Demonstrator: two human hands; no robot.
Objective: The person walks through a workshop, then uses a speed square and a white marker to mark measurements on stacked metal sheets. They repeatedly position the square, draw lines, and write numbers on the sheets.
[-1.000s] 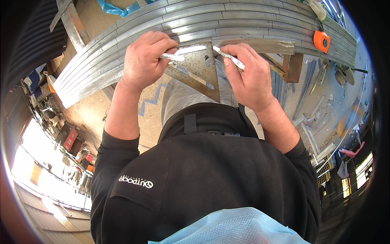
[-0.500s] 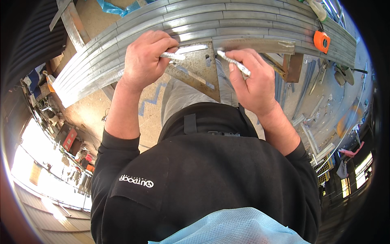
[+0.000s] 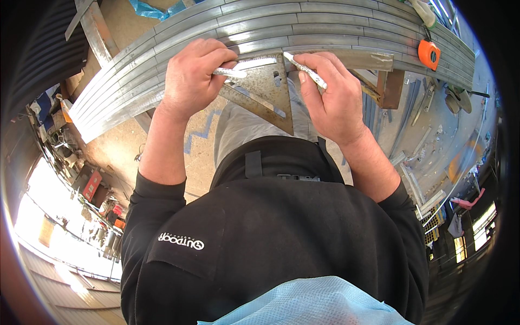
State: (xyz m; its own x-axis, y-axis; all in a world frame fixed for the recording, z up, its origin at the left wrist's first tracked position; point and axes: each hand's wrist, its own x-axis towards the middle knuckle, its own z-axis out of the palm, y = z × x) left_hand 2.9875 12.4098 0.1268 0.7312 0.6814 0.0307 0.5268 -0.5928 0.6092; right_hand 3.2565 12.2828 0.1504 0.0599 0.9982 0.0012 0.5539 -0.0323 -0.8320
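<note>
A worn, triangular metal set square (image 3: 264, 85) lies with its upper edge along the nearest of several long grey metal bars (image 3: 325, 26). My left hand (image 3: 196, 76) is closed at the square's left end, and a white marker-like stick (image 3: 229, 72) juts out of its fingers over the square. How much of that hand grips the square is hidden. Between the thumb and fingers of my right hand (image 3: 333, 95) is a white marker (image 3: 306, 71). Its tip touches or nearly touches the bar at the square's upper right corner.
An orange tape measure (image 3: 429, 54) rests on the bars at the right, near a pale glove (image 3: 422, 13). A brown steel support (image 3: 391, 89) stands under the bars. Loose metal strips (image 3: 414, 108) lie on the floor at right. Blue plastic wrap (image 3: 154, 10) is at the far left.
My right hand has moved a little left and away from me, bringing the marker's tip to the square's corner. My left hand and the set square have hardly shifted.
</note>
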